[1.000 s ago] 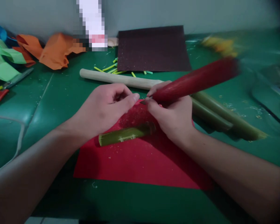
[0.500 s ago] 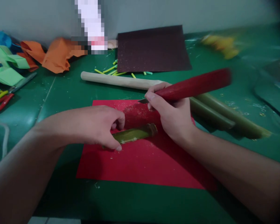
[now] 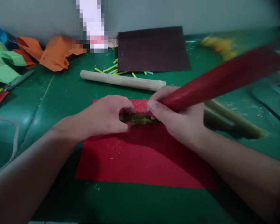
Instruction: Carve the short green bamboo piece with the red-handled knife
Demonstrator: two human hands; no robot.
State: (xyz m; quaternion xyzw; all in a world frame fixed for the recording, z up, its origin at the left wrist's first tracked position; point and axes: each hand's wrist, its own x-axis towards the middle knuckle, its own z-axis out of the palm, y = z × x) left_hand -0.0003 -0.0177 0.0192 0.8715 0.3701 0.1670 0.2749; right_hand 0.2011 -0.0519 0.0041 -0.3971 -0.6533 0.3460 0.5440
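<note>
My left hand (image 3: 105, 116) is closed round a short green bamboo piece (image 3: 142, 118), its fingers behind and thumb in front. The piece lies roughly level over a red sheet of paper (image 3: 140, 165) sprinkled with fine shavings. In my right hand (image 3: 184, 124) is a knife (image 3: 219, 81) with a thick red handle, which slants up to the right. Its blade is hidden by my fingers, which are at the right end of the bamboo piece. Whether the blade touches the bamboo, I cannot tell.
Behind my hands lies a pale stick (image 3: 121, 80), with a dark sheet (image 3: 154, 49) farther back. Two green bamboo lengths (image 3: 238, 119) rest at right. Scissors (image 3: 11, 87), green paper (image 3: 7, 59) and orange paper (image 3: 54, 54) lie at left. A yellow object (image 3: 220, 46) is far right.
My left hand has moved up and right with the bamboo piece, bringing it to my right hand. The knife's handle has swung toward the camera and the right, and its blade is now hidden.
</note>
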